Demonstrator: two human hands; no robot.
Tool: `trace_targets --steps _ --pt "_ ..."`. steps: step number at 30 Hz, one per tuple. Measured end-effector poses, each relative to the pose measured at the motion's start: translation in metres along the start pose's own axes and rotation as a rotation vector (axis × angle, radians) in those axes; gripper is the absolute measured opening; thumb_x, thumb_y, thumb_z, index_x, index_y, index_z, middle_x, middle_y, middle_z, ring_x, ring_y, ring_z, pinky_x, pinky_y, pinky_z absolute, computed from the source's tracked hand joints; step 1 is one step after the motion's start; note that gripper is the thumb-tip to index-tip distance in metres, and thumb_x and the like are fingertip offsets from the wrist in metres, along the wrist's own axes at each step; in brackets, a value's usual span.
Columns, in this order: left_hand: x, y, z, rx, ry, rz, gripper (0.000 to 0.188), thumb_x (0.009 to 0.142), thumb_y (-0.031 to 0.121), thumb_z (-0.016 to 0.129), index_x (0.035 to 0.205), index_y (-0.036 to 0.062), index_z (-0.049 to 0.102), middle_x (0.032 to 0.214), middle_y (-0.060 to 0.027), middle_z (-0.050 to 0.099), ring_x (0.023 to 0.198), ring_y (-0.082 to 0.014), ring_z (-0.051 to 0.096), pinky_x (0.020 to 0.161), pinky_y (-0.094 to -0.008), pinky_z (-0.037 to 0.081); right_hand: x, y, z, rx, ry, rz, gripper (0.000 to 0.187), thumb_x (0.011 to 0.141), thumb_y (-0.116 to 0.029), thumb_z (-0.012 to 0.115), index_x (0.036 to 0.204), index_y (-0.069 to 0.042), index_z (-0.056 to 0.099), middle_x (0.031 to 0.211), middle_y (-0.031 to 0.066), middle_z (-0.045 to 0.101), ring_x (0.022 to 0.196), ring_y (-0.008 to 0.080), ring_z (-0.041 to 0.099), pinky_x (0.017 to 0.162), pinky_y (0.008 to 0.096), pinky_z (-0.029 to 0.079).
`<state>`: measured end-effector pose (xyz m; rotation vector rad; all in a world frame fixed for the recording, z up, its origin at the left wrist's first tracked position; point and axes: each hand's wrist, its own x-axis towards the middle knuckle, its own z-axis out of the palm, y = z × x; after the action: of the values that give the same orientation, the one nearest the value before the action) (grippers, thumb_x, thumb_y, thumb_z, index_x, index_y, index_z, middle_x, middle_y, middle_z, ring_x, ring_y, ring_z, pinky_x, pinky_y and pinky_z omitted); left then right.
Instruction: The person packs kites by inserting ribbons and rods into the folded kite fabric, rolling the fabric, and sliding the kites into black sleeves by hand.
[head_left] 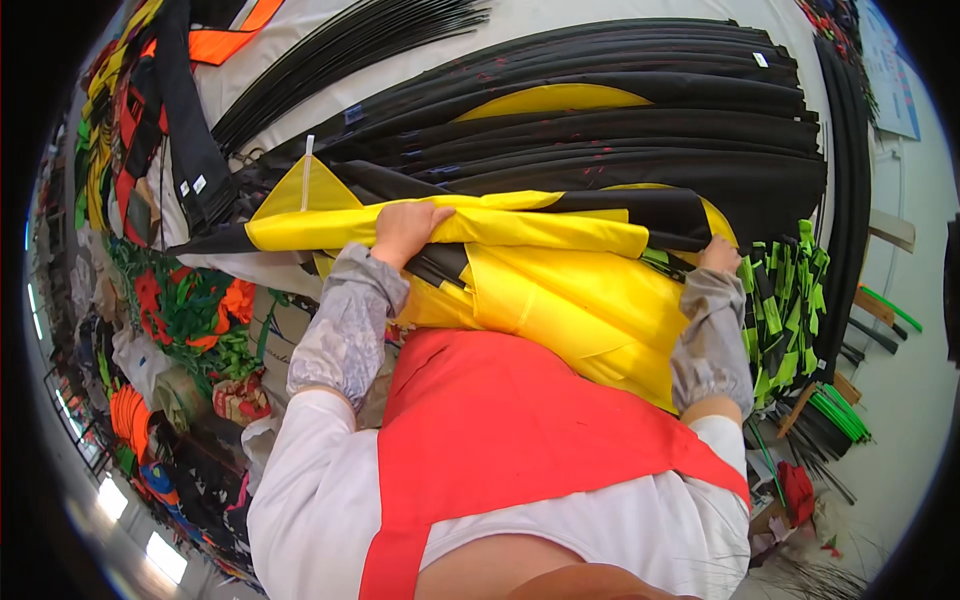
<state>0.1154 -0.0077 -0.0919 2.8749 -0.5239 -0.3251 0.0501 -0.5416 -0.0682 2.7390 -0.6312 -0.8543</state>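
Note:
Across my front lies a bundle of yellow and black fabric (545,229), gathered into a long fold. My left hand (405,230) is closed around the fold left of its middle. At its right end, my right hand (718,257) pinches the edge where black cloth meets a yellow strip. A wide yellow sheet (580,305) hangs below the fold, against my red apron (520,420). To the left, a yellow triangular corner (308,188) with a pale strip stands up behind the fold. Both forearms wear grey sleeve covers.
Stacked black fabric pieces (620,130) cover the table beyond my hands, one showing a yellow curve. Thin black rods (340,60) lie at the far left of the table. Green-and-black strips (785,300) hang at the right. Colourful scraps (205,320) pile up on the left.

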Motion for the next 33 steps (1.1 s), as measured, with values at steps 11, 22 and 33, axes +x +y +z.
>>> trace_targets --steps 11,22,33 --pt "-0.027 0.012 -0.017 -0.246 0.352 -0.094 0.032 0.086 0.038 0.068 0.087 0.0068 0.071 0.085 -0.0149 0.068 0.085 -0.0355 0.063 0.08 -0.0468 0.047 -0.069 -0.262 -0.016 0.376 0.282 -0.935 0.033 0.068 -0.019 0.079 0.094 -0.01 0.06 0.088 0.0113 0.066 0.087 0.0326 0.064 0.075 0.0453 0.051" --pt "-0.101 -0.115 -0.006 -0.658 1.108 -0.855 0.02 0.097 0.02 0.059 0.102 0.0007 0.062 0.091 -0.0184 0.064 0.084 -0.0317 0.063 0.076 -0.0379 0.048 -0.081 -0.263 -0.101 0.436 0.477 -0.96 0.025 0.071 -0.014 0.073 0.091 -0.007 0.059 0.079 0.015 0.065 0.076 0.0378 0.064 0.063 0.0455 0.05" --pt "-0.066 -0.449 -0.036 -0.08 0.691 -1.542 0.058 0.071 0.031 0.086 0.113 0.0036 0.058 0.116 -0.0191 0.063 0.115 -0.0352 0.057 0.099 -0.0442 0.046 -0.073 -0.255 -0.094 0.43 0.268 -0.706 0.028 0.069 -0.017 0.08 0.085 -0.007 0.06 0.077 0.021 0.065 0.079 0.0442 0.064 0.064 0.0465 0.051"
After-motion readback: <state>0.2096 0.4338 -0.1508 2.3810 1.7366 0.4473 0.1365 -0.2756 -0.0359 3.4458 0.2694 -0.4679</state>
